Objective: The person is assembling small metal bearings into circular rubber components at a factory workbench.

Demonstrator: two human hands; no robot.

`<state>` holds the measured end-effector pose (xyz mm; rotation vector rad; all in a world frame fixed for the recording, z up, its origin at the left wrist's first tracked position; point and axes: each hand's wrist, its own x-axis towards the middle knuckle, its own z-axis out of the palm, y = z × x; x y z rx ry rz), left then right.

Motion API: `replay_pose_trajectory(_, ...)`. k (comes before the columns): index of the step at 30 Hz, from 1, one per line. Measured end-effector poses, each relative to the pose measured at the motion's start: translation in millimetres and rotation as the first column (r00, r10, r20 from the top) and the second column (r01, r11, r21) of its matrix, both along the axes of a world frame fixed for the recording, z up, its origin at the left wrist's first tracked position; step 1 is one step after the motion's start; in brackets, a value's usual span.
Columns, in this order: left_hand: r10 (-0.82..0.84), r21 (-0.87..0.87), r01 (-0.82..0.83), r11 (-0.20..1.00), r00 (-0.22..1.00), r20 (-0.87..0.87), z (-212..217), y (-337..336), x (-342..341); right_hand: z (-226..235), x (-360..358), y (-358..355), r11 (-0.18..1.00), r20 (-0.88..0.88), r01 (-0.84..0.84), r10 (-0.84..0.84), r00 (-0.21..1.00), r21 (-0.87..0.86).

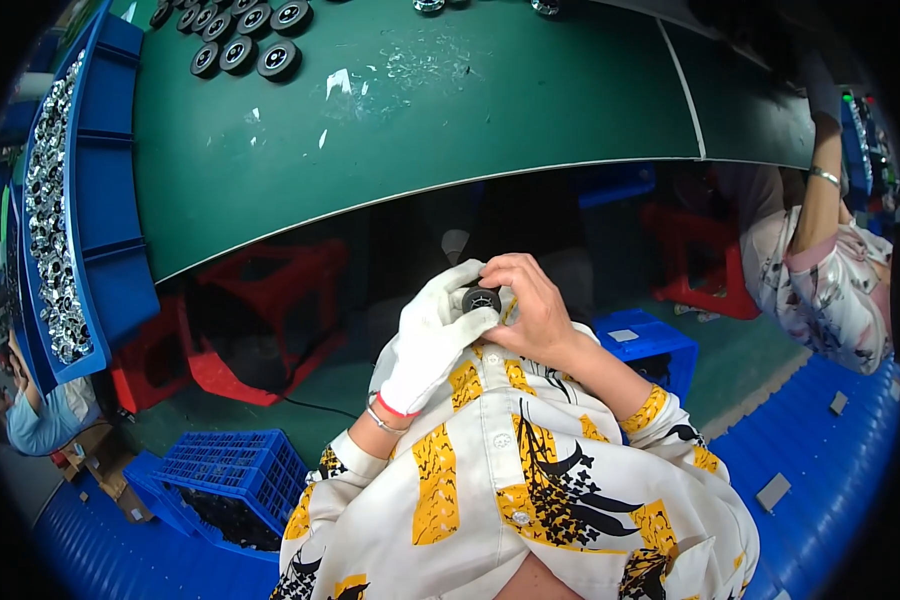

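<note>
Close in front of my chest, off the table's edge, both hands hold one small black wheel with a spoked hub turned up. My left hand, in a white glove, grips it from the left with the thumb along its lower rim. My bare right hand closes on it from the right, fingers over its top. The fingers hide part of its rim. Beyond, at the back left of the green table, lie several similar black wheels.
A blue bin of shiny chrome parts stands at the table's left end. Red stools are below the table. Blue crates stand on the floor at both sides. Another person's arm reaches over the table at right.
</note>
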<state>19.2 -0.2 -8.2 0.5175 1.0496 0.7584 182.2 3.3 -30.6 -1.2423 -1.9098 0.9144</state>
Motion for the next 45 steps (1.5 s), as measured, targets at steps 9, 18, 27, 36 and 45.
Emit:
replay_pose_trajectory(9, -0.009, 0.032, 0.01, 0.999, 1.0, -0.024, -4.0, -2.5, 0.8, -8.2, -2.1, -8.0, 0.997, -0.01, 0.063, -0.063, 0.998, 0.05)
replay_pose_trajectory(18, -0.032, 0.004, 0.032, 0.999, 0.999, -0.029, -7.1, 0.3, -1.0, -10.4, -4.6, -11.0, 0.993, -0.018, 0.111, -0.112, 0.994, -0.046)
replay_pose_trajectory(27, -0.018, 0.05, 0.017, 0.999, 1.0, 0.0, 0.1, -2.8, -4.7, -9.9, 5.4, -7.9, 0.999, -0.025, -0.001, 0.0, 1.0, -0.032)
replay_pose_trajectory(36, -0.186, 0.239, 0.356, 0.903, 0.828, -0.529, 0.8, -1.1, -8.6, 3.0, 19.1, 5.8, 0.823, -0.24, -0.154, 0.022, 0.97, -0.547)
replay_pose_trajectory(45, -0.257, 0.112, 0.29, 0.95, 0.935, -0.244, 10.8, 5.8, -13.1, -5.0, 13.2, -6.1, 0.537, -0.454, -0.216, -0.362, 0.815, -0.816)
